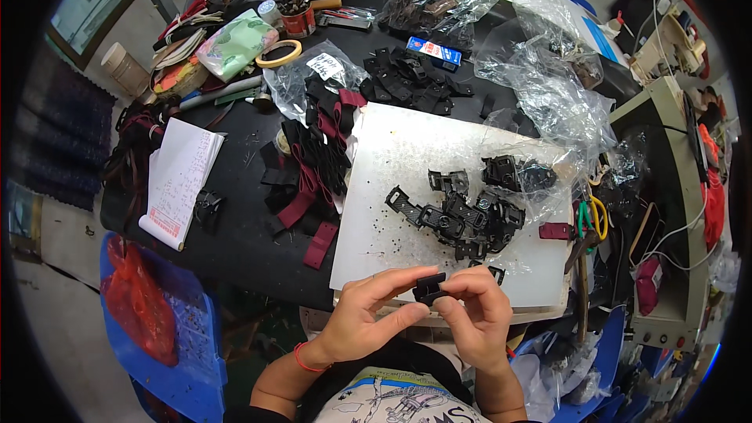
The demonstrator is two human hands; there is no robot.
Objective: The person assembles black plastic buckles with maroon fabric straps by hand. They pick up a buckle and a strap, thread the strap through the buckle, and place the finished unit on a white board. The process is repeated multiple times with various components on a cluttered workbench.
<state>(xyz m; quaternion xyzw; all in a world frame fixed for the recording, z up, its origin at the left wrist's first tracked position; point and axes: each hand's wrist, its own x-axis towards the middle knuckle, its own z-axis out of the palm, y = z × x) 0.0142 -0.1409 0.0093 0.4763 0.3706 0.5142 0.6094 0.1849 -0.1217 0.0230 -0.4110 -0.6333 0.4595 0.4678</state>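
My left hand (368,315) and my right hand (476,312) meet at the near edge of a white board (392,188). Between their fingertips they pinch one small black plastic buckle piece (428,287). A red band circles my left wrist. Just beyond the hands, on the board, lies a heap of black plastic buckle parts (466,215). More of these parts sit partly inside a clear plastic bag (540,176) at the board's right side.
Black and maroon straps (313,180) lie left of the board on the dark table. A notepad (178,180) lies further left. Tape rolls, tins and tools crowd the far edge. Clear bags of black parts (439,8) lie behind. Scissors (591,215) rest at right; a blue crate (168,329) stands lower left.
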